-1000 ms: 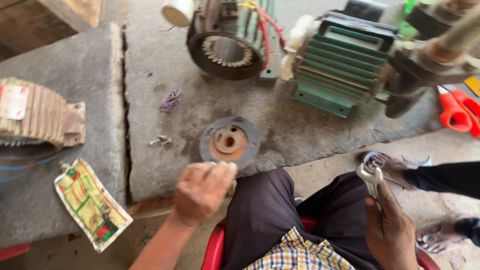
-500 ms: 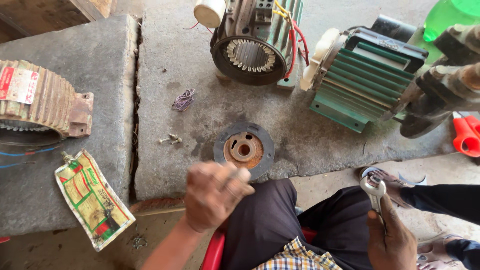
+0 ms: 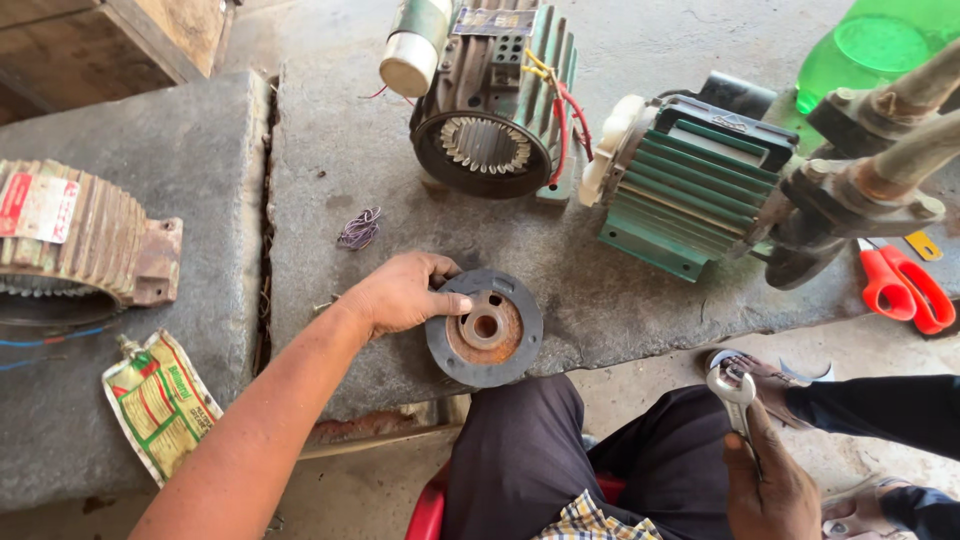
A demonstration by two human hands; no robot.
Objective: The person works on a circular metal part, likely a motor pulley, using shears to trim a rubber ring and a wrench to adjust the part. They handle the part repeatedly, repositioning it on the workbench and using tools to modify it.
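Two hands are at work: your left hand [image 3: 400, 293] lies on the grey stone counter [image 3: 330, 150] with its fingers curled around the left edge of a round dark cover plate [image 3: 485, 327], thumb pressed on the plate's face. That plate lies flat near the counter's front edge, just above your knee, and shows a rusty centre with a hole in the middle. Your right hand [image 3: 770, 485] is down by your lap, closed around the handle of a silver wrench [image 3: 737, 400], whose open end points up and away from you.

Beyond the plate, an opened motor shell [image 3: 487, 110] lies on its side with its ring of windings facing you. Just right of it sits a green ribbed motor [image 3: 690, 190], joined to rusty pipes [image 3: 890, 150]. Red-handled scissors [image 3: 905, 285] lie at the counter's right end. A small tangle of purple wire [image 3: 359, 229] rests left of the plate, and a crumpled printed packet [image 3: 160, 400] lies on the far-left slab.
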